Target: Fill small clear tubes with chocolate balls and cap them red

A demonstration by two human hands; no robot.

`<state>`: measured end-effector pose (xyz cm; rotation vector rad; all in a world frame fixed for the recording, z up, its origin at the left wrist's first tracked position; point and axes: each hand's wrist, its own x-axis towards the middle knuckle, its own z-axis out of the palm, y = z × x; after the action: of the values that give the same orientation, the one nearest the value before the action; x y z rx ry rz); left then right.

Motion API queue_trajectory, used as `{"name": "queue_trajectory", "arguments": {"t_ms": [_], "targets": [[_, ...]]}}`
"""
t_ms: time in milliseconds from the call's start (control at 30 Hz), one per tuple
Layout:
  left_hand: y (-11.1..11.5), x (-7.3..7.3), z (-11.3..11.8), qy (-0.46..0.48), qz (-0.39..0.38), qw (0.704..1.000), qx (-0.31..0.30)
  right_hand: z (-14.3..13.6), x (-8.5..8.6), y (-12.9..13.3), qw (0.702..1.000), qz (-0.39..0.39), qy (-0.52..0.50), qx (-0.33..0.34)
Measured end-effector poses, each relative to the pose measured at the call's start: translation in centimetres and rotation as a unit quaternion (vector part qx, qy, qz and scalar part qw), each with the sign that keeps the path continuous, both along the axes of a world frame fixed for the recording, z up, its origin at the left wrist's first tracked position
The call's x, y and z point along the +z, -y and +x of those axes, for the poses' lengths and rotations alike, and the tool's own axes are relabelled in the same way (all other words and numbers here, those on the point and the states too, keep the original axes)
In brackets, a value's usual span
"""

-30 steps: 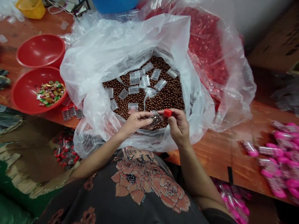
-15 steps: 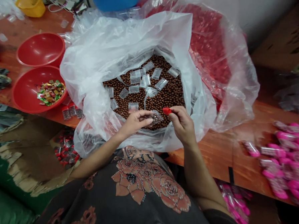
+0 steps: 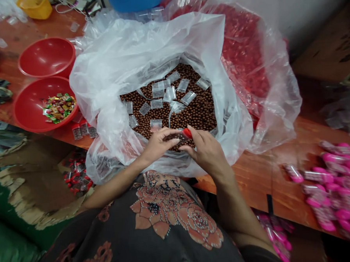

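Observation:
My left hand (image 3: 161,144) pinches a small clear container (image 3: 178,137) over the near edge of a heap of brown balls (image 3: 199,110). A red cap (image 3: 187,133) sits at the container's right end, with the fingers of my right hand (image 3: 207,149) closed against it. Several clear containers (image 3: 188,98) lie loose on the balls. A translucent white plastic bag (image 3: 109,64) surrounds the heap, its rim folded outward.
Two red bowls (image 3: 46,57) stand at the left, one holding wrapped sweets (image 3: 59,107). Capped containers fill a cardboard box (image 3: 34,189) below. Pink-capped tubes (image 3: 342,184) lie at the right, and a bag of red pieces (image 3: 244,53) sits behind.
My right hand has moved left and brought the red cap onto the end of the container. My left hand has stayed nearly in place, still holding the container.

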<state>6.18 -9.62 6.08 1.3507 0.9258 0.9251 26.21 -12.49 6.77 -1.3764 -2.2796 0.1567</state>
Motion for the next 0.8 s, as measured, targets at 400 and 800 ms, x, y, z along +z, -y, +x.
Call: {"name": "queue_trajectory", "arguments": {"t_ms": [400,800], "targets": [[1.2,-2.2,2.8,0.111,-0.204,0.972,0.019,-1.7,-2.5,-0.2,0.999,0.018,0.017,0.033],[0.9,-0.5,2.3,0.135,-0.282,0.950,-0.007,-1.5,-2.6,0.8,0.840,-0.185,-0.480,-0.173]]}}
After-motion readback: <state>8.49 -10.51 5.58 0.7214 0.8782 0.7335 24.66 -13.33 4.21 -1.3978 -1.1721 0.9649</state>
